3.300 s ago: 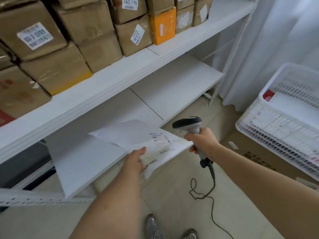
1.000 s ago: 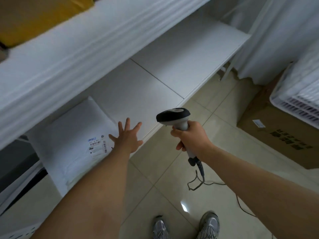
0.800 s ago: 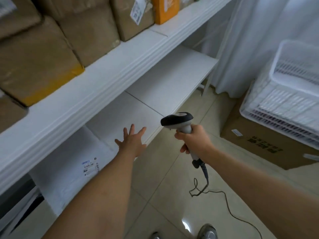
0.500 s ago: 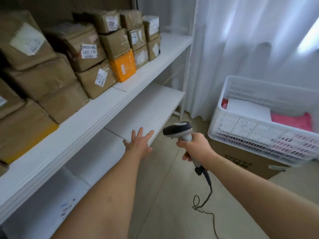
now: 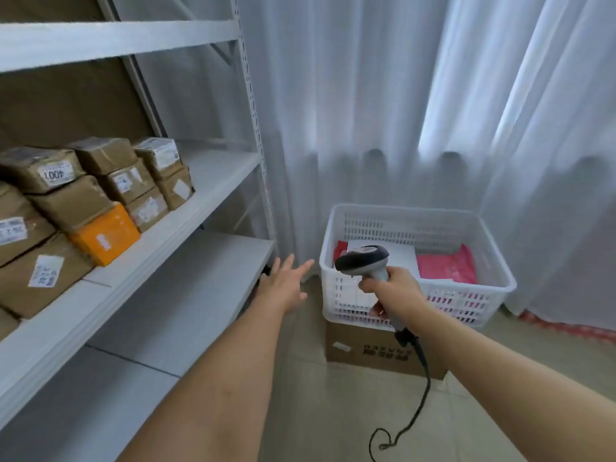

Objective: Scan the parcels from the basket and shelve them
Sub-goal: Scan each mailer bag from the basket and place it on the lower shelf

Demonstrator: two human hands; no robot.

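Note:
A white slatted basket (image 5: pixel 493 288) sits on a cardboard box (image 5: pixel 363 353) by the curtain. Inside it lie a white parcel (image 5: pixel 401 256), a pink parcel (image 5: pixel 446 265) and a red one (image 5: pixel 340 251). My right hand (image 5: pixel 391 290) grips the handle of a grey and black barcode scanner (image 5: pixel 361 261), held in front of the basket's left part. My left hand (image 5: pixel 283 283) is stretched out with straight fingers, holding nothing, between the lower shelf's (image 5: pixel 200 288) corner and the basket.
Several brown parcels (image 5: pixel 73 201) and an orange one (image 5: pixel 105 236) stand on the middle shelf (image 5: pixel 186 211) at left. A metal shelf post (image 5: pixel 256 145) rises beside the white curtain (image 5: pixel 433 95). The scanner's black cable (image 5: pixel 416 395) trails onto the tiled floor.
My left hand let go of the white mailer on the lower shelf and swung right toward the basket. My view rose and turned from the shelf to the basket. The scanner stayed in my right hand.

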